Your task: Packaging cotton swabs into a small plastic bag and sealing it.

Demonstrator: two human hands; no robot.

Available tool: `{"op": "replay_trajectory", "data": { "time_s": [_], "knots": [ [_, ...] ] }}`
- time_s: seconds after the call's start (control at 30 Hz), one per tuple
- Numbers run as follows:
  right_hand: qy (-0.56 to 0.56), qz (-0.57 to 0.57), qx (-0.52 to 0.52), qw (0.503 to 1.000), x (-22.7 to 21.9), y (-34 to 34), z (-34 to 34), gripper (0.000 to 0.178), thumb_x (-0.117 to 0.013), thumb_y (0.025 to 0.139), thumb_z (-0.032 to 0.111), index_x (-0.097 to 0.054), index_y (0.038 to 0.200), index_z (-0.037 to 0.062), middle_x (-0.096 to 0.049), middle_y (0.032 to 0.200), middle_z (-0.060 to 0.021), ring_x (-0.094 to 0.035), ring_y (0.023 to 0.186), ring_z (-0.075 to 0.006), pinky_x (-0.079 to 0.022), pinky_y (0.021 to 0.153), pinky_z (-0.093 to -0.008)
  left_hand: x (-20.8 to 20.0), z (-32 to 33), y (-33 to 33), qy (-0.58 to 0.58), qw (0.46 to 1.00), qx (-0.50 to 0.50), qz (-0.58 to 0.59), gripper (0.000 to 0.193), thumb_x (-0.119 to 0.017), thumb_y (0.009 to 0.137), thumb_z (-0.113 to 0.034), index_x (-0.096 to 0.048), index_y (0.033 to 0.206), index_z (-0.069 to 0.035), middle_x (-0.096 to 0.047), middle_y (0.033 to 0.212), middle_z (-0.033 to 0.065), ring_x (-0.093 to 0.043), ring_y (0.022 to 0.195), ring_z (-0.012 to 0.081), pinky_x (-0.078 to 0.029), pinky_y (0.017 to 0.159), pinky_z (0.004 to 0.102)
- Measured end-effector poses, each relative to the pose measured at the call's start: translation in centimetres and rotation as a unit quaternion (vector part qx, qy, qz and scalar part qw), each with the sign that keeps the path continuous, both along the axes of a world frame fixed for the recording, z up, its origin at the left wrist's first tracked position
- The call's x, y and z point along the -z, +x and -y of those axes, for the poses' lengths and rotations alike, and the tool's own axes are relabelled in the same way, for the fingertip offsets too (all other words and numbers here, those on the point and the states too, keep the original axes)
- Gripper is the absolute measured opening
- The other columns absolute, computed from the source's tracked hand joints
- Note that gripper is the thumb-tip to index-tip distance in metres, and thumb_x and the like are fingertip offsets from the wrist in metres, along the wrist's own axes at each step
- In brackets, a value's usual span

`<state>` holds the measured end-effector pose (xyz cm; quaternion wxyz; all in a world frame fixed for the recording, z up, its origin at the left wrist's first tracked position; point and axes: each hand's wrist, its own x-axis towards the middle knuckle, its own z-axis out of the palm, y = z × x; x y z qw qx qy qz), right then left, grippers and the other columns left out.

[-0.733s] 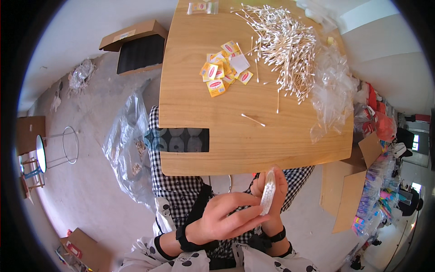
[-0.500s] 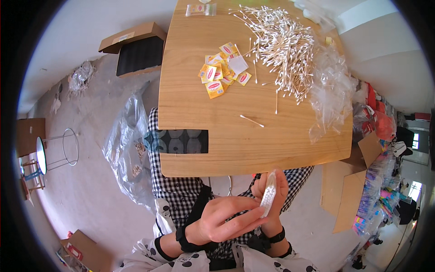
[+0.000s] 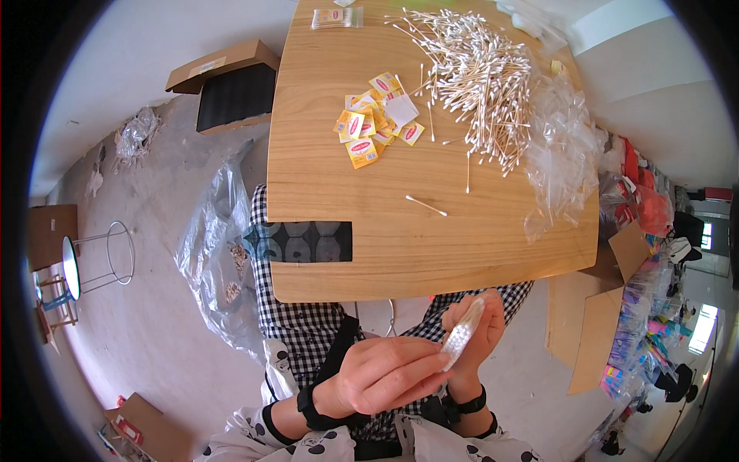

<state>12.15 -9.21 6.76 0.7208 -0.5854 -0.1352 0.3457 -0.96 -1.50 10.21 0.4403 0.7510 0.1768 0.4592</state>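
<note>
Head view. Small clear packet of cotton swabs, narrow and oblong, held upright below the near edge of the wooden table, over the lap. Right hand wraps it from behind, fingers closed on it; left hand comes across from the left with its fingertips pinching the packet's lower edge. The two hands meet at the packet.

On the table: a cluster of small yellow label slips with red ovals, square-cut, one white slip among them (print too small to make out). Far edge: a flat clear packet with a yellow label inside, partly cut off by the frame. Right of the labels, a loose heap of white cotton swabs; one single swab lies apart, nearer the front. Crumpled clear plastic bags at the right edge.

Floor, left: open brown cardboard box with a dark interior; large translucent plastic bag, contents unclear.
</note>
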Motion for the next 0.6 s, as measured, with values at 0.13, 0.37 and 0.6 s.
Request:
{"op": "replay_trajectory", "data": {
  "time_s": [0.13,0.37,0.6],
  "knots": [
    [0.004,0.004,0.009,1.0,0.2,0.0,0.3,0.03,-0.041,0.105,0.027,-0.043,0.081,0.008,-0.046,0.065,0.0003,-0.043,0.055,-0.0056,-0.038,0.051,-0.0198,0.1,-0.1,-0.3,-0.005,1.0,0.003,-0.013,0.039,-0.086,0.067,-0.008,-0.063,0.098,-0.001,-0.066,0.086,0.0115,-0.069,0.072,0.0225,-0.056,0.055,0.0288],
    [-0.055,-0.027,0.048,0.997,1.3,-0.6,0.2,0.025,-0.041,0.104,0.025,-0.044,0.085,0.009,-0.037,0.056,0.0004,-0.031,0.042,-0.0084,-0.026,0.038,-0.0246,0.0,0.4,-0.5,-0.091,0.995,0.018,-0.03,0.048,-0.087,0.067,-0.008,-0.052,0.099,-0.005,-0.067,0.087,0.016,-0.069,0.074,0.0238,-0.056,0.058,0.0294],
    [-0.056,-0.238,-0.01,0.97,1.1,-0.6,0.2,0.028,-0.046,0.103,0.028,-0.057,0.093,0.0047,-0.061,0.079,-0.0006,-0.058,0.069,-0.0062,-0.047,0.059,-0.0219,0.5,0.5,-0.4,-0.19,0.981,0.037,0.009,0.058,-0.085,0.069,-0.002,-0.044,0.109,-0.005,-0.066,0.096,0.0192,-0.069,0.087,0.0243,-0.057,0.071,0.0316]
  ]
}}
